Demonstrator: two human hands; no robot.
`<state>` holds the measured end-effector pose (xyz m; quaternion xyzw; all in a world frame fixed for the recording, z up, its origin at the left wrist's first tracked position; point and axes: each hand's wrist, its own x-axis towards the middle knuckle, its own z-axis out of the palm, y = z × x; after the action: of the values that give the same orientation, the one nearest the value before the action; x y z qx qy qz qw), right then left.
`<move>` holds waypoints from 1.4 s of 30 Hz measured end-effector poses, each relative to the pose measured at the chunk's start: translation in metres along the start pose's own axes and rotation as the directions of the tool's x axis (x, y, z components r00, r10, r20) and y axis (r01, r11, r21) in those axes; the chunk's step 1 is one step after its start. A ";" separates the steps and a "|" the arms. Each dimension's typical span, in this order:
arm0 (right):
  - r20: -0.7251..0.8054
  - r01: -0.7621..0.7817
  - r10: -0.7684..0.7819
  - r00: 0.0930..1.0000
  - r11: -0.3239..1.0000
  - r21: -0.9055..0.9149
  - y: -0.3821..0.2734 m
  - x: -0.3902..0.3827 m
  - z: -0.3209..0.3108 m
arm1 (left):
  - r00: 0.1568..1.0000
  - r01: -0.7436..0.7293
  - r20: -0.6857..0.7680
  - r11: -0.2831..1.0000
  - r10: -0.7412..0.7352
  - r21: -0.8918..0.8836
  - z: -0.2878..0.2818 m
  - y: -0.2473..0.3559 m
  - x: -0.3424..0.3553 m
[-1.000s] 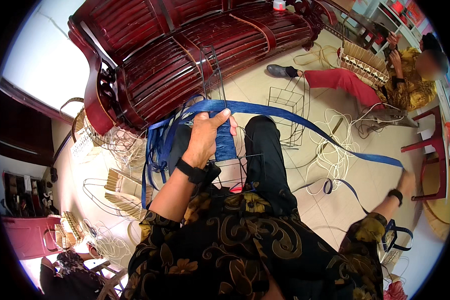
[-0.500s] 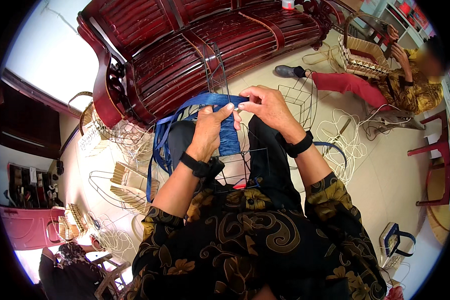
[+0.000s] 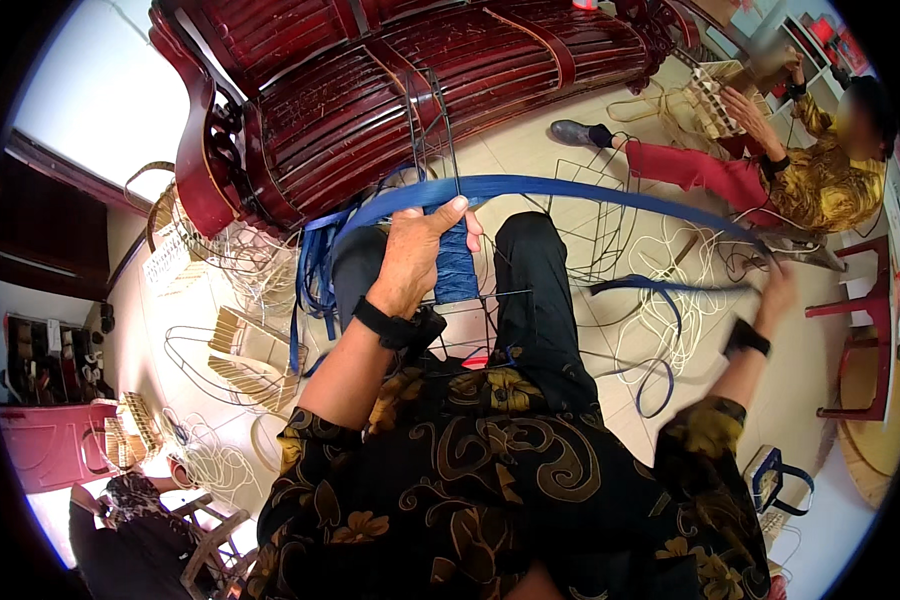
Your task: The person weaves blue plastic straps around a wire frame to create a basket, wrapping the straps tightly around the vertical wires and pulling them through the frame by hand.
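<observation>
Blue strap runs in a long band across the person's lap, from a loose bundle of loops by the left knee out to the right, over the pale tiled floor. Nearest, the left hand rests on the woven blue panel of a wire basket frame held upright between the knees; its fingers are curled over the panel's top, the thumb pressing the strap against it. A dark watch sits on that wrist. Out to the right, the right hand is stretched well away from the body, fingers closed around the strap's far run, pulling it taut. A second blue length trails from there back toward the legs and loops on the floor. Bare wire frames and pale cord lie around the feet. Beyond, a dark red wooden bench stands along the far edge of the floor, and another person in red trousers sits at the far right corner, hands on a pale woven basket.
</observation>
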<state>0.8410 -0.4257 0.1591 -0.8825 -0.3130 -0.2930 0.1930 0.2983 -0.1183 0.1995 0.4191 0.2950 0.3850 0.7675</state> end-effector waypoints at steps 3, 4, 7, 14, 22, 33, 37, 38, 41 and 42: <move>-0.117 -0.384 0.402 0.908 0.691 -0.612 0.185 -0.022 -0.085 | 1.000 -0.015 0.021 1.000 0.015 -0.012 0.002 -0.003 0.004; -0.067 -0.363 0.402 0.913 0.729 -0.580 0.148 -0.020 -0.084 | 0.999 -0.038 -0.007 0.999 0.038 0.018 0.004 -0.002 0.000; -0.029 -0.204 0.214 0.976 0.872 -0.444 0.102 -0.009 -0.102 | 1.000 0.008 0.025 1.000 -0.008 -0.010 0.001 -0.006 0.005; 0.301 0.020 -0.511 0.805 0.531 0.847 -0.315 -0.035 -0.035 | 1.000 -0.003 0.029 1.000 0.004 -0.010 0.007 -0.004 0.003; 0.294 -0.034 -0.697 0.653 0.362 0.932 -0.438 -0.079 -0.046 | 1.000 0.015 0.023 1.000 -0.015 -0.013 0.006 -0.002 -0.001; 0.086 0.013 -0.030 0.996 0.981 0.194 -0.065 -0.003 0.019 | 1.000 0.001 0.016 0.997 -0.002 0.077 0.003 -0.001 0.002; 0.046 -0.346 0.450 0.892 0.744 -0.571 0.204 -0.039 -0.090 | 0.999 0.053 -0.001 0.998 -0.053 -0.024 0.006 -0.004 0.006; 0.002 -0.398 0.440 0.898 0.814 -0.423 0.167 -0.049 -0.072 | 1.000 0.000 -0.014 1.000 0.000 0.022 0.007 0.001 0.003; 0.048 -0.185 0.255 0.966 0.806 -0.563 0.153 -0.045 -0.075 | 0.999 0.049 0.023 0.999 -0.049 -0.014 0.013 0.000 0.005; 0.009 0.127 -0.147 0.989 0.821 -0.556 0.178 -0.018 -0.083 | 0.997 0.066 0.055 0.994 -0.061 -0.087 0.005 -0.006 0.009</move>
<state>0.9156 -0.6070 0.1818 -0.8706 -0.2739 -0.3992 -0.0875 0.3094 -0.1145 0.1960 0.3851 0.2707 0.3621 0.8046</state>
